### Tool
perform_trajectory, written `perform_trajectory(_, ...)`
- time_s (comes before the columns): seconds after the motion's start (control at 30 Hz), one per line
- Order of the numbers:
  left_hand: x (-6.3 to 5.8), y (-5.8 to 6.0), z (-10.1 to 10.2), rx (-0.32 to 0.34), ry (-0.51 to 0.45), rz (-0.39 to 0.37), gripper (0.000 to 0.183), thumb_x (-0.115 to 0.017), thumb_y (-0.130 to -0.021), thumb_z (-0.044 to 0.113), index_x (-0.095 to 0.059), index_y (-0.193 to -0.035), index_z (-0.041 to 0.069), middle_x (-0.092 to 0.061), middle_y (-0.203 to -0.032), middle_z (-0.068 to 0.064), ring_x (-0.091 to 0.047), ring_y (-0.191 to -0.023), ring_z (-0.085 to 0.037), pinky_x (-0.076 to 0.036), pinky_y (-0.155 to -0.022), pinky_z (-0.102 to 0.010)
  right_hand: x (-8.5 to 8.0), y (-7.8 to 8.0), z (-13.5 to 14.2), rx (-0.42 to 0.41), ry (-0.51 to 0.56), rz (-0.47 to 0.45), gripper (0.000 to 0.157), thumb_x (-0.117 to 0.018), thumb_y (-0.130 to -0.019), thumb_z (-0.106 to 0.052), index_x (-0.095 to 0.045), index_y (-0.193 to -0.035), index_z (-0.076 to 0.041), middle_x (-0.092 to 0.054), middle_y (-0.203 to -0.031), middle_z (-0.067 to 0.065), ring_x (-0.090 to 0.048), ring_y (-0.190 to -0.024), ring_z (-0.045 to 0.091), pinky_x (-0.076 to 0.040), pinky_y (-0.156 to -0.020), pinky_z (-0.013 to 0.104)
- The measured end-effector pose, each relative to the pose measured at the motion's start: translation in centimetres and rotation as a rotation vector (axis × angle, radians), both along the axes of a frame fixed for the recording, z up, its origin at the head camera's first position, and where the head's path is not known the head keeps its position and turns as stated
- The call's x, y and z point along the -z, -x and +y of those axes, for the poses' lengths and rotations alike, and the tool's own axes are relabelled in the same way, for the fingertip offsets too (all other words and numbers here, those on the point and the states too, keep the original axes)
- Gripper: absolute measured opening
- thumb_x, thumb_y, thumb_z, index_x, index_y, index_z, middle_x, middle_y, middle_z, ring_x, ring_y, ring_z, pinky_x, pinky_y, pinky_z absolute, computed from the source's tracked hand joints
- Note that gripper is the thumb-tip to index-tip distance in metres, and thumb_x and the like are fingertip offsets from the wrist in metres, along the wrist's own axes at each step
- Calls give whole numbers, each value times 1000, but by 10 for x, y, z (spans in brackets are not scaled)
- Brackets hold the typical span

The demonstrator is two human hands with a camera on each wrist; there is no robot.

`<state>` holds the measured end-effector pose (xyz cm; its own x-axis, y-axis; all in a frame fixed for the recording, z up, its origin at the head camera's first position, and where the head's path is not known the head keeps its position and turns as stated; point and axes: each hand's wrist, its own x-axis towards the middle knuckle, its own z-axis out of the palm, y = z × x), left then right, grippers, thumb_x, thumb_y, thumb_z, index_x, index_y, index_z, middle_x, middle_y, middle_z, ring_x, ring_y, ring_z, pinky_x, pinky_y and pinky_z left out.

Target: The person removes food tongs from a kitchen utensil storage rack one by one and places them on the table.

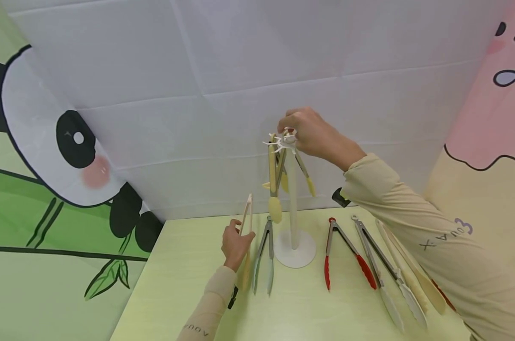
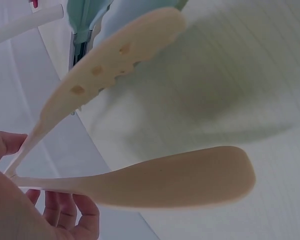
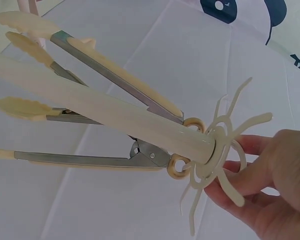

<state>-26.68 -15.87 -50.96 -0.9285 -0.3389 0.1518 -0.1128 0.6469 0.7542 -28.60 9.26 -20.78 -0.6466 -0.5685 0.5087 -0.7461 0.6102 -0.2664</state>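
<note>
My left hand [image 1: 236, 241] grips a pair of beige tongs [image 2: 180, 177] near their hinged end, thumb on one arm and fingers on the other. The tongs' arms are spread, one with holes and a wavy edge. At the top of a white stand [image 1: 293, 203], my right hand [image 1: 312, 132] pinches the ring of hooks [image 3: 232, 190] from above. Yellow-tipped metal tongs [image 1: 275, 189] hang from the hooks by their loops; in the right wrist view two pairs [image 3: 115, 80] splay down around the pole. Fingertips behind the hooks are partly hidden.
On the pale table [image 1: 163, 303] lie grey-green tongs [image 1: 263, 255] left of the stand's round base [image 1: 294, 258]. To its right are red-tipped tongs [image 1: 347, 241], long grey tongs [image 1: 381, 270] and beige tongs [image 1: 411, 265], with another red tip partly under the right sleeve. A white cloth hangs behind.
</note>
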Motion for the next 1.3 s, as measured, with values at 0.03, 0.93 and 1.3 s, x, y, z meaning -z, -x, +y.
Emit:
perform_trajectory(0.03,0,0,0,4,-1,-1,44,-75,-74,23,-57,-113,13,-56,-93,-14,-51,-70,-25,-38,-56,-36,0,0,0,0,-1,2,23,-60,-80,16,-70,-96,4,-64,-94,18,-63,-87,31,-52,-76,38)
perform_trajectory(0.93,21,1,-3,7,71,-78,45,-74,-74,25,-57,-112,9,-55,-91,-9,-50,-73,-25,-40,-57,-39,3,-2,-2,30,3,-2,30,-54,-78,21,-69,-95,1,-59,-91,16,-58,-85,30,-51,-73,35)
perform_trajectory(1.3,22,0,3,15,64,-89,45,-75,-75,23,-57,-113,7,-55,-93,-10,-50,-78,-25,-42,-60,-42,1,-4,5,65,-22,-54,38,-45,-78,21,-67,-101,0,-57,-96,19,-56,-91,34,-49,-75,39)
